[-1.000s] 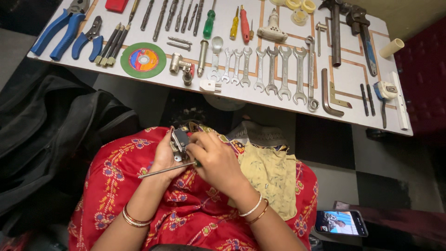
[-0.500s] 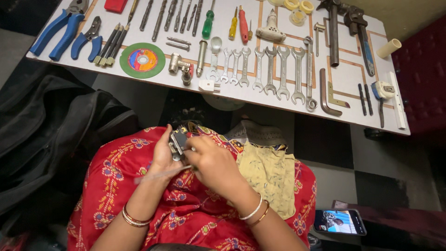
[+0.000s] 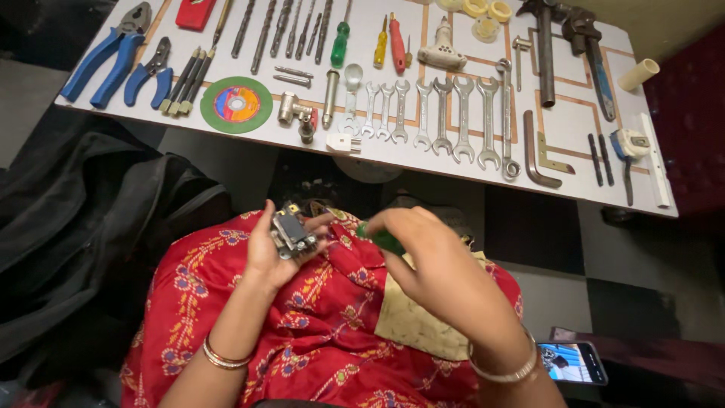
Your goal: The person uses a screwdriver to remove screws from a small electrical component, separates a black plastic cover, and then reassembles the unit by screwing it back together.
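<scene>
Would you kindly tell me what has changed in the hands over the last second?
The right hand has drawn away to the right from the small grey electrical part, with a green-handled tool in its grip. A second ago both hands were closed together around that part. The left hand keeps holding the part above the lap. The tools on the white board lie unchanged.

You wear a red floral-print garment (image 3: pixel 317 332); bare forearms. Thin metal bangles on your left wrist (image 3: pixel 224 356); one bangle on your right wrist (image 3: pixel 504 370).

Blue-handled pliers (image 3: pixel 102 53), a green cutting disc (image 3: pixel 236 104) and a row of spanners (image 3: pixel 438 113) lay on a white board (image 3: pixel 574 170) across the top. A phone (image 3: pixel 572 363) glowed at lower right.
</scene>
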